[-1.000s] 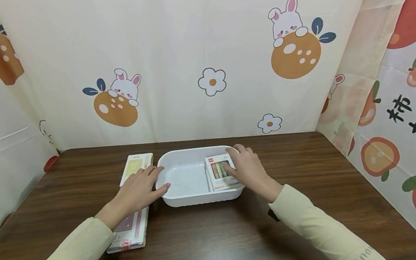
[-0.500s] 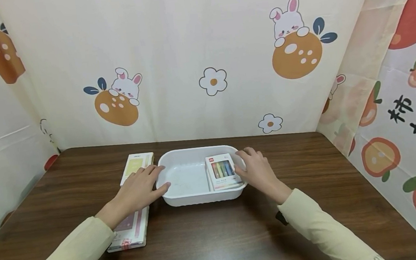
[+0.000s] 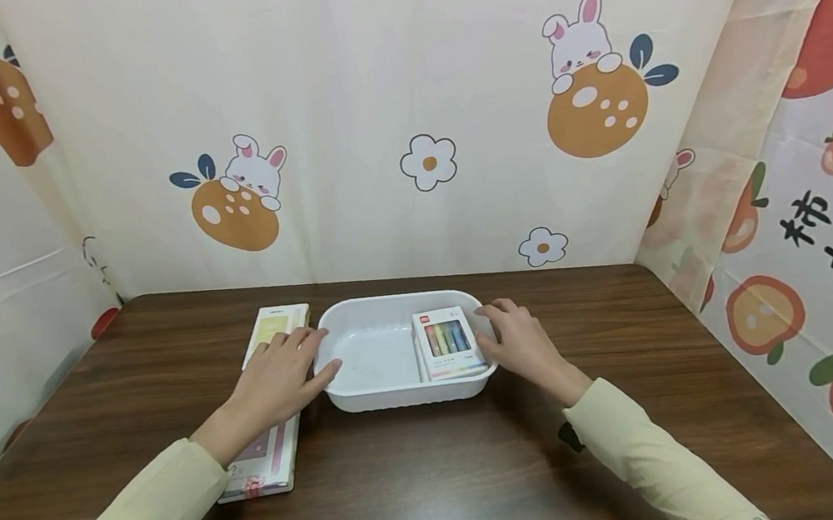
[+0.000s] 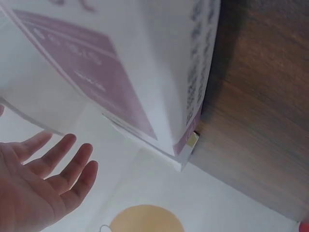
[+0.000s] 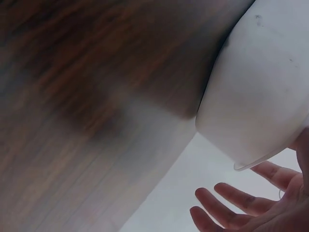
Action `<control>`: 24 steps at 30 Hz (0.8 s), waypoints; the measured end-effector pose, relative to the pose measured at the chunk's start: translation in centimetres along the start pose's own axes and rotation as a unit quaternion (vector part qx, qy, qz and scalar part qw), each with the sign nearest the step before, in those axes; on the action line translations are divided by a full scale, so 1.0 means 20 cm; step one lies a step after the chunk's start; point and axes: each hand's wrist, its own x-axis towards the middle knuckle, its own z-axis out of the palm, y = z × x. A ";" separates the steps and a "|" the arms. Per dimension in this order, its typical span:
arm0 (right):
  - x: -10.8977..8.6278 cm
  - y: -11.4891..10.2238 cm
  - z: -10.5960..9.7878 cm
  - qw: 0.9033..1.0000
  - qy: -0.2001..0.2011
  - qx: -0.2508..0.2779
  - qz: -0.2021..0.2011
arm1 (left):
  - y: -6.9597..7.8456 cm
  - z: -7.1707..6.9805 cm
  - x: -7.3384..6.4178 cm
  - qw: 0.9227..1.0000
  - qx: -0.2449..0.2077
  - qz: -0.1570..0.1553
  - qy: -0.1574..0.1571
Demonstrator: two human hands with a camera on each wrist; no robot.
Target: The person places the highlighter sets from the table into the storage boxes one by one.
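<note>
Tray (image 3: 405,397), white with rounded corners, flat on the dark wood table (image 3: 438,484). Carton (image 3: 449,343) with a panel of coloured sticks lies inside, toward three o'clock, its small red mark at the carton's eleven. Left hand (image 3: 277,378) at the tray's nine o'clock, fingers loose and thumb spread at the rim, grasping nothing. Right hand (image 3: 529,348) at three o'clock, fingertips by the rim, fingers relaxed, not clenched; cannot tell whether they press it. In the right wrist view several of its fingers stand free beyond the tray wall. Flat boxes, one with a yellow panel (image 3: 270,331), one with a purple panel (image 3: 257,447), overlap from nine to seven o'clock of the tray, partly hidden by left hand and forearm. Rabbit-and-fruit cloth (image 3: 338,75) hangs at twelve.
</note>
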 end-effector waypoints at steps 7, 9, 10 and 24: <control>0.00 0.02 0.01 1.000 0.006 0.023 -0.015 | -0.01 -0.04 -0.04 1.000 0.004 0.000 0.016; 0.00 0.02 0.01 0.999 0.007 0.030 -0.016 | -0.02 -0.06 -0.05 1.000 0.007 -0.002 0.020; 0.00 0.02 0.01 0.999 0.008 0.031 -0.016 | -0.02 -0.06 -0.06 1.000 0.009 -0.003 0.021; 0.01 0.04 0.02 0.999 0.007 0.031 -0.014 | -0.08 -0.11 -0.16 0.999 0.038 -0.035 -0.017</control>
